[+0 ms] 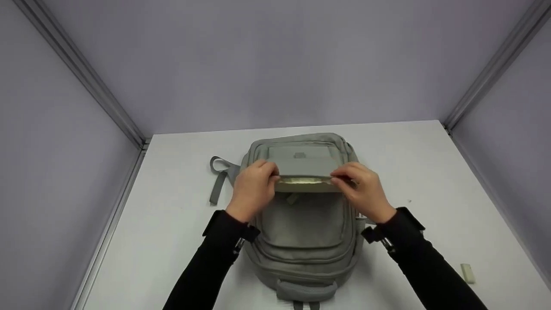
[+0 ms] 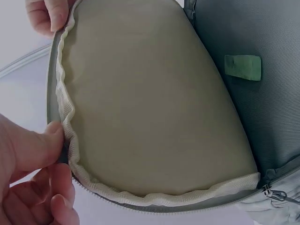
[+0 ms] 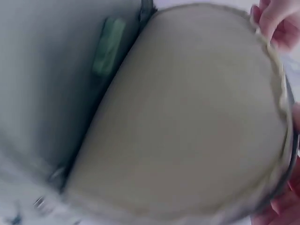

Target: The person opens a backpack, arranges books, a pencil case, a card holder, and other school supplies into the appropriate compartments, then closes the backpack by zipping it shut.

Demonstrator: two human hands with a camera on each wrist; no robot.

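Note:
A grey-green backpack (image 1: 308,224) lies on the white table, its carry handle (image 1: 306,290) toward me. Both hands lift the edge of its unzipped front flap (image 1: 301,165), whose beige lining (image 2: 150,103) and pale seam binding show. My left hand (image 1: 255,187) pinches the flap's left part between thumb and fingers. On the right part, my right hand (image 1: 363,187) pinches the same edge. A small green block (image 2: 243,67) lies against the grey fabric below the flap; its kind is unclear. The right wrist view is blurred, but the green block (image 3: 108,46) shows there too.
A pale green block (image 1: 468,273) lies on the table at the right. A looped grey strap (image 1: 221,176) sticks out left of the backpack. Upright panels (image 1: 280,64) close off the table at the back and both sides.

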